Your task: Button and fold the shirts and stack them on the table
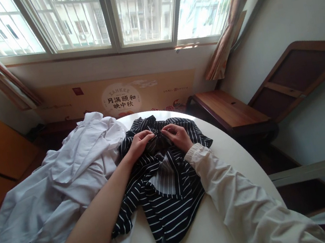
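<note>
A black shirt with thin white stripes [166,198] lies spread on a round white table [238,158]. My left hand [139,141] and my right hand [177,135] meet at its upper middle, near the collar. Both hands have their fingers curled and pinch the striped cloth between fingertips. My left forearm is bare; my right arm wears a cream sleeve. What lies under the fingertips is hidden by the folds.
A heap of white garments [65,176] covers the table's left side and hangs over its edge. A dark wooden bench [230,111] stands to the right by the wall. Behind the table is a cardboard panel with printed characters [120,98] under a wide window.
</note>
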A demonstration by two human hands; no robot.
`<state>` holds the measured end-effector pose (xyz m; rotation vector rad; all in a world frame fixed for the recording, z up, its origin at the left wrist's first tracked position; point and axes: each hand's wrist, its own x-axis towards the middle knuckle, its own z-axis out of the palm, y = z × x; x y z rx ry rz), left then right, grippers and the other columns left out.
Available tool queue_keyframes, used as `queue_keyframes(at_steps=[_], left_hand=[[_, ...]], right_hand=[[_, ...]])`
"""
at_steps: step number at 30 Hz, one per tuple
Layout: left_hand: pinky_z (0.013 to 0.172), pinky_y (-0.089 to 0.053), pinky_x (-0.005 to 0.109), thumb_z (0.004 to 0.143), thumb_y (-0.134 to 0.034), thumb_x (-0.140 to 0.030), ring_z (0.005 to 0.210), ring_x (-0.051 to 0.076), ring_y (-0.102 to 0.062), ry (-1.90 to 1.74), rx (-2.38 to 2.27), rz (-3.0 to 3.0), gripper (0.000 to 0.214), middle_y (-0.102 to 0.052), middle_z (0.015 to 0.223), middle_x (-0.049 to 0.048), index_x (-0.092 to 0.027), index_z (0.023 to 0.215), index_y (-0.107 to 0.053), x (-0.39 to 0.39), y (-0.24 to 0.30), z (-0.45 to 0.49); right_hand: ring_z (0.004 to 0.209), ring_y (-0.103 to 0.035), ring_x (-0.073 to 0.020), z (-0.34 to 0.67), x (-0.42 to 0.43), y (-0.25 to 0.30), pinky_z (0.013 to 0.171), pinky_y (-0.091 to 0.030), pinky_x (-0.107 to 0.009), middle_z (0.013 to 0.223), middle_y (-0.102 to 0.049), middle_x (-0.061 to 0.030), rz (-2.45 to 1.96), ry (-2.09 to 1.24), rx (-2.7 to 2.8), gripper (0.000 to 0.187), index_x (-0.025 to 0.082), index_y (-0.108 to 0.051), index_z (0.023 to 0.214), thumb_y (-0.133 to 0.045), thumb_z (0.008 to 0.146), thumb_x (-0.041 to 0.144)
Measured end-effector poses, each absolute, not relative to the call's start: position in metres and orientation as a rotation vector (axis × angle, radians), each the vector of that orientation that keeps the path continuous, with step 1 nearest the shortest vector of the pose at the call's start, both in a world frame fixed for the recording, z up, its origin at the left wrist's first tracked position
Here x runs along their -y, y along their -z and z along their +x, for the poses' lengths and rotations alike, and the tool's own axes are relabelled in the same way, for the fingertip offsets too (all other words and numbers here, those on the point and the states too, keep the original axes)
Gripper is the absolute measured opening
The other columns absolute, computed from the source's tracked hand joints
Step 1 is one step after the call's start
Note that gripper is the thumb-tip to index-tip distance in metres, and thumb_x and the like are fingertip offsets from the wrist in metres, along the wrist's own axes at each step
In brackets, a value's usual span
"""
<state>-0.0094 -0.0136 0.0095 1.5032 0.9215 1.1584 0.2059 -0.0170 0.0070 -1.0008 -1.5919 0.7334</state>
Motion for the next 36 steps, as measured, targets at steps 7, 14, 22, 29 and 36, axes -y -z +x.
queue_keyframes(at_steps=[7,14,22,29,36], left_hand=[[0.086,-0.051,0.031,0.082,-0.073,-0.045,0.088,0.02,-0.066,-1.17,-0.93,1.445,0.029,-0.076,0.091,0.0052,-0.017,0.087,-0.079,0.013,-0.015,-0.011],[0.072,-0.05,0.029,0.079,-0.077,-0.044,0.077,0.018,-0.065,-0.779,-0.916,1.735,0.03,-0.074,0.085,0.004,-0.017,0.091,-0.078,0.016,-0.032,-0.026],[0.063,-0.044,0.027,0.078,-0.082,-0.051,0.068,0.015,-0.06,-0.75,-0.917,1.759,0.035,-0.071,0.078,0.0032,-0.018,0.087,-0.077,0.015,-0.042,-0.027],[0.072,-0.049,0.028,0.079,-0.083,-0.053,0.081,0.017,-0.065,-0.852,-0.956,1.591,0.041,-0.076,0.094,0.0067,-0.017,0.099,-0.08,0.02,-0.051,-0.026],[0.075,-0.052,0.03,0.074,-0.087,-0.052,0.082,0.019,-0.067,-0.909,-0.94,1.524,0.044,-0.077,0.094,0.007,-0.018,0.1,-0.081,0.023,-0.052,-0.023]], right_hand=[[0.083,-0.071,-0.0203,0.213,0.015,-0.016,0.077,-0.058,-0.034,0.091,-0.077,-0.004,-0.944,-1.107,1.6,0.04,0.021,-0.075,0.107,-0.084,0.079,0.048],[0.087,-0.072,-0.0215,0.223,0.008,-0.029,0.081,-0.058,-0.036,0.09,-0.077,-0.0045,-0.975,-1.18,1.626,0.038,0.02,-0.069,0.098,-0.088,0.072,0.041],[0.063,-0.058,-0.0143,0.223,0.008,-0.034,0.058,-0.047,-0.028,0.073,-0.065,0.0037,-1.01,-1.254,1.642,0.041,0.022,-0.059,0.096,-0.086,0.072,0.042],[0.077,-0.061,-0.0161,0.217,0.015,-0.048,0.07,-0.051,-0.031,0.092,-0.066,0.0013,-0.946,-1.16,1.647,0.035,0.023,-0.059,0.098,-0.081,0.075,0.036],[0.086,-0.064,-0.018,0.212,0.017,-0.052,0.081,-0.054,-0.036,0.097,-0.066,-0.0009,-0.957,-1.07,1.599,0.042,0.023,-0.061,0.1,-0.087,0.07,0.037]])
